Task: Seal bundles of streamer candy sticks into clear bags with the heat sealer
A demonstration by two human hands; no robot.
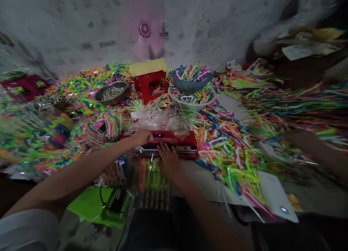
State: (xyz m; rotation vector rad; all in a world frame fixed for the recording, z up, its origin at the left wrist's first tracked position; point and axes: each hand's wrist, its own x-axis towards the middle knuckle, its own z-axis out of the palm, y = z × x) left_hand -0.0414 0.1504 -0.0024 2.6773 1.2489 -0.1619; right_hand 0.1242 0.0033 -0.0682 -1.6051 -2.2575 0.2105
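A red bag sealer (187, 139) with a small lit orange light lies on the table in front of me. My left hand (143, 137) is curled closed against its top, beside the light; nothing shows in the fingers. Along the sealer's front edge my right hand (170, 160) lies flat with its fingers spread, touching the lid edge. Below it hangs a clear plastic bag (150, 175) packed with orange and yellow-green strappy pieces, its upper end at the sealer's front. The right palm partly covers the bag. Crumpled clear plastic (163, 120) lies behind the sealer.
Heaps of colourful strips (225, 145) surround the sealer. Behind stand a red stool (141, 86), a metal bowl (122, 88) and a blue bowl (187, 85) above a white basin (190, 106). A white phone-like object (276, 194) lies right. Another person's arm (312, 147) reaches in, blurred.
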